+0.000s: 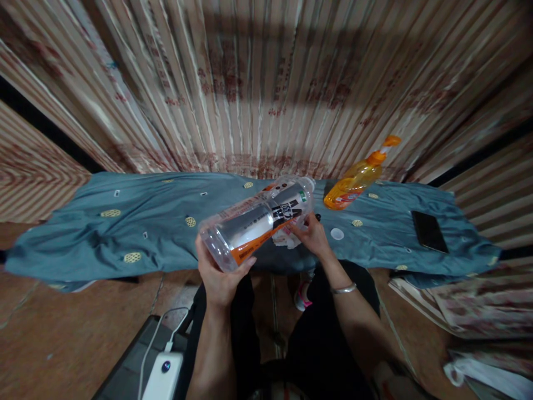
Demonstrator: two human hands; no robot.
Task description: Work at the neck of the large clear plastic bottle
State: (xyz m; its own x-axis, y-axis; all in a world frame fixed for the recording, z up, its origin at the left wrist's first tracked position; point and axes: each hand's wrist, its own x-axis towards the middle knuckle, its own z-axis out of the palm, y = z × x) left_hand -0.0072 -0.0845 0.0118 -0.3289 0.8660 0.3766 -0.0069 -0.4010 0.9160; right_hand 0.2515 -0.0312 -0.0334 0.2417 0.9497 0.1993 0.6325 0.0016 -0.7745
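Note:
A large clear plastic bottle (254,222) with an orange, black and silver label lies slanted in the air over the narrow table, its neck toward the upper right. My left hand (220,272) is wrapped around its base from below. On the bottle's near side, by the shoulder, my right hand (312,233) has its fingers closed at a crumpled white cloth or tissue (287,240); the bottle partly hides this wad. Just right of that hand, a small translucent white disc (337,234) lies on the tablecloth. A small dark object behind the right hand is too hidden to name.
A pump bottle of yellow-orange liquid (352,183) stands at the back right. Farther right lies a black phone (428,230). A teal patterned cloth (162,222) covers the table, with a pleated curtain (258,100) behind. A white power bank (163,378) with a cable is at lower left.

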